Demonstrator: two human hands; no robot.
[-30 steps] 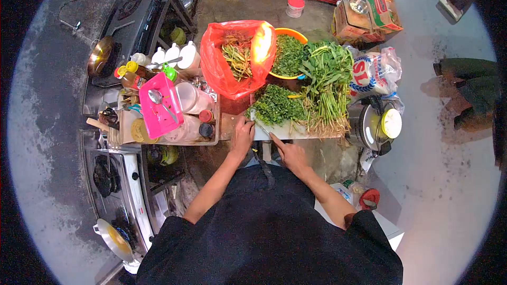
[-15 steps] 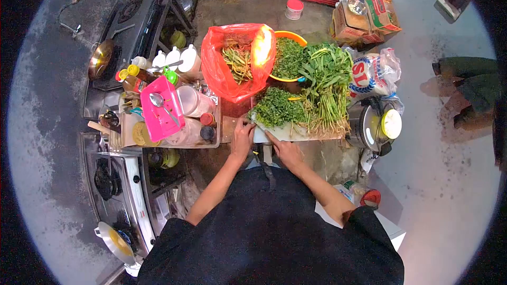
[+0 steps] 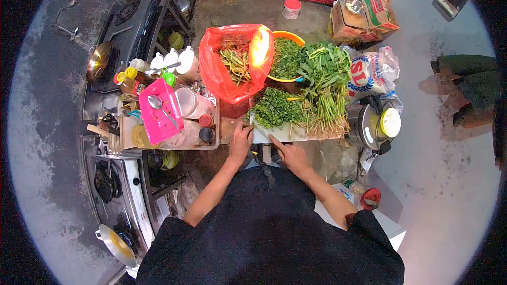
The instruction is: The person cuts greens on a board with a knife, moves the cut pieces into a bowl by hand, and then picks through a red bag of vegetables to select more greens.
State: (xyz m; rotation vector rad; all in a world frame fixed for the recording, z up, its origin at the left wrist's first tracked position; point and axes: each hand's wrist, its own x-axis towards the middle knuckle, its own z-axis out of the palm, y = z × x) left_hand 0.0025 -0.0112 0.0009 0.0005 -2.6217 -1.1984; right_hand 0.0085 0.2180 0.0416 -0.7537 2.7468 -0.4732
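Right hand [image 3: 294, 157] is clasping a knife [image 3: 261, 129] beside the left hand [image 3: 241, 143].
Left fingers are resting near the blade, their hold unclear; tucking them back suits safe cutting. Leafy greens [image 3: 275, 107] are lying beyond the fingertips.

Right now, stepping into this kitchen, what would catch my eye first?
Probably the bright red plastic bag near the middle, with fierce glare on its right side. Further right, bundled greens lie beside a leafy pile on the white board. On the left, a pink tray holds a spoon.
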